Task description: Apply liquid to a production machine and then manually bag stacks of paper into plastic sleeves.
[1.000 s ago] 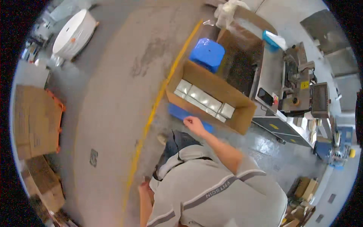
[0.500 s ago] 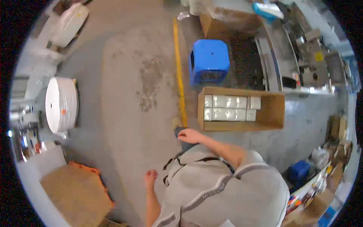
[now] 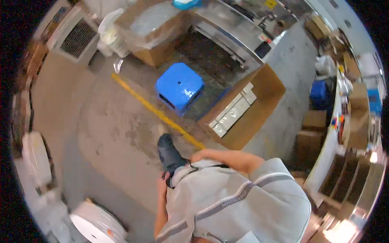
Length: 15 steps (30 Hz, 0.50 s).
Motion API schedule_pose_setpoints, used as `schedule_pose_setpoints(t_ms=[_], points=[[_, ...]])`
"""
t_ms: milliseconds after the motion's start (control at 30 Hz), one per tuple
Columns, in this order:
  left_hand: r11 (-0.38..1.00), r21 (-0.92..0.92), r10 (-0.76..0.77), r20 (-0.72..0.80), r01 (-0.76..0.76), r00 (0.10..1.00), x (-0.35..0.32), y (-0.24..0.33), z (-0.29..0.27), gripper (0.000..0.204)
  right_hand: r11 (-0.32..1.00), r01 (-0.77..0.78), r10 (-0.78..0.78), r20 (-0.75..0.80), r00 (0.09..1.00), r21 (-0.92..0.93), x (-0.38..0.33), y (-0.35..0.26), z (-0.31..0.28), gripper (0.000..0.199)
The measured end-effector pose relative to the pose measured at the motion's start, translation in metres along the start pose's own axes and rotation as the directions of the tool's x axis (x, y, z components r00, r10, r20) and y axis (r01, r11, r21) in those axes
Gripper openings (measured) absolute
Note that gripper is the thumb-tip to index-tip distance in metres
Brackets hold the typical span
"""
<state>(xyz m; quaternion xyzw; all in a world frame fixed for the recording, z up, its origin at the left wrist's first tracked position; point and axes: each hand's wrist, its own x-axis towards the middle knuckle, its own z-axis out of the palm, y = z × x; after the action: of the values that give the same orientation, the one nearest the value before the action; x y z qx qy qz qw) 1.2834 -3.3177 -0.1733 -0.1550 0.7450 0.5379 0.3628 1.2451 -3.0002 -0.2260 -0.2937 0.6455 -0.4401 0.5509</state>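
My left hand (image 3: 163, 181) is at the left side of my waist, by a dark strap at the shirt's lower edge. Its fingers look curled, and what they hold, if anything, is not clear. At the front of my waist, my right hand (image 3: 197, 156) touches the hem of my light grey shirt (image 3: 239, 202); its fingers are mostly hidden. Ahead and to the right stands an open cardboard carton (image 3: 265, 107) with a row of white packs (image 3: 234, 115) showing inside. Neither hand reaches the carton.
A blue plastic stool (image 3: 179, 83) stands beyond my dark-clad leg (image 3: 169, 154), past a yellow floor line (image 3: 150, 106). Farther back are a plastic-lined carton (image 3: 148, 52) and a metal bench (image 3: 227, 24). A big white roll (image 3: 95, 224) lies at lower left; cluttered shelving lines the right.
My view has turned right, so the stool and carton appear slanted and farther left. My right hand has drawn back to my waist; my left has come in against my side.
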Motion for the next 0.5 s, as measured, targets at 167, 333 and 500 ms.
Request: schedule_pose_setpoints(t_ms=[167, 333, 500], points=[[0.978, 0.207, 0.027, -0.005, -0.025, 1.000, 0.113, 0.087, -0.068, 0.042, 0.992, 0.023, 0.028, -0.389, 0.921, 0.127, 0.017, -0.063, -0.064, 0.060], [0.846, 0.510, -0.035, 0.340, -0.153, 0.940, 0.172, 0.174, -0.111, 0.033, 0.883, -0.051, 0.364, -0.612, 0.702, 0.467, -0.008, -0.146, -0.100, 0.059], [0.982, 0.183, -0.037, 0.412, -0.042, 0.910, 0.202, 0.238, -0.099, 0.024, 0.900, -0.065, 0.391, -0.733, 0.557, 0.430, -0.008, -0.126, -0.137, 0.056]])
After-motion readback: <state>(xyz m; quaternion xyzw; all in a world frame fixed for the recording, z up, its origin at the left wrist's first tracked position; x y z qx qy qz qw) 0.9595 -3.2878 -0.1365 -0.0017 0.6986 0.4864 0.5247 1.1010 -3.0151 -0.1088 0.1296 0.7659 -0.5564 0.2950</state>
